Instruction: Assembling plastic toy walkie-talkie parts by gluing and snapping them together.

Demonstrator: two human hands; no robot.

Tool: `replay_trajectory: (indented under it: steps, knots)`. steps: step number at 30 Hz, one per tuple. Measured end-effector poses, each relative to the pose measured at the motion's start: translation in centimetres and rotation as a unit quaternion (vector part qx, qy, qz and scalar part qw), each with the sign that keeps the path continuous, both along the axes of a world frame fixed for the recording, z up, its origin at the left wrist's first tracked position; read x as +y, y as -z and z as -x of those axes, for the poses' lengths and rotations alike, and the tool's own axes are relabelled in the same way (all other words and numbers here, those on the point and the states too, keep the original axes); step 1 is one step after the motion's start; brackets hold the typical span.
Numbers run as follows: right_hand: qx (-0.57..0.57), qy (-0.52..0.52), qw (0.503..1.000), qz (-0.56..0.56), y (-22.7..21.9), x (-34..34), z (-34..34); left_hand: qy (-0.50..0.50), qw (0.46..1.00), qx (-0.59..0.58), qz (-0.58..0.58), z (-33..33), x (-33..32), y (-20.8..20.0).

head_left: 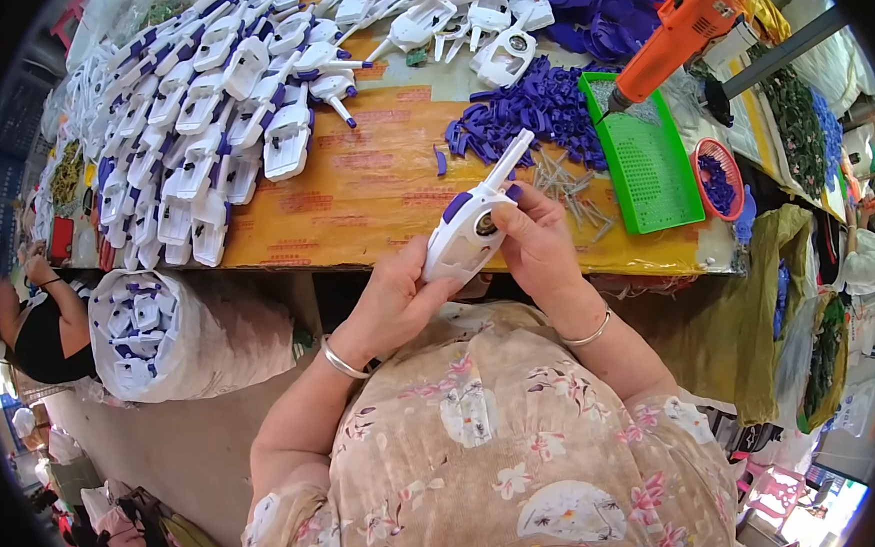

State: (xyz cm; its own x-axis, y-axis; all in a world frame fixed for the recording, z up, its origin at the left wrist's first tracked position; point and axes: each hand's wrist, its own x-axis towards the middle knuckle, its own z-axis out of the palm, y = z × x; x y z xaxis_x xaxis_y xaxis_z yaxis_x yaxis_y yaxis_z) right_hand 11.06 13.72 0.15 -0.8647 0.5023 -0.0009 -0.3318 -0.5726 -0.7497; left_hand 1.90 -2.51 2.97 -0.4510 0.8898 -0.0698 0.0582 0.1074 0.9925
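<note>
Over the table's front edge I hold a white plastic toy housing with purple trim, a round dark inset and a white tube pointing up and away to the right. My left hand is closed around its lower left end. Fingers of my right hand grip its right side, with the thumb near the round inset. Just beyond it lie a pile of small purple plastic pieces and several loose pale sticks. Stacked rows of similar white housings cover the left of the table.
An orange electric screwdriver hangs at the right above a green tray of small metal bits. Beside the tray stands a red basket. A bulky sack of white parts stands at the left front, near another person's arm.
</note>
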Motion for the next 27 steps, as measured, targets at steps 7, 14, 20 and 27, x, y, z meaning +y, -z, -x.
replay_trajectory:
  steps: [7,14,20,27]
  knots:
    - [0.012,0.019,0.993,-0.118,-0.7,-0.2,-0.9,0.02,0.986,0.153,0.056,0.2,-0.6,-1.8]
    - [0.002,0.031,0.964,-0.266,-1.7,-0.7,-1.8,-0.058,0.936,0.337,-0.083,-0.5,3.2,-6.3]
    - [0.032,0.119,0.895,-0.429,-2.9,0.0,-3.1,-0.03,0.939,0.329,-0.092,-0.7,5.2,-6.0]
    - [-0.006,-0.011,0.965,-0.261,-2.5,0.0,-3.9,-0.038,0.994,0.006,-0.099,-0.1,6.4,-4.3]
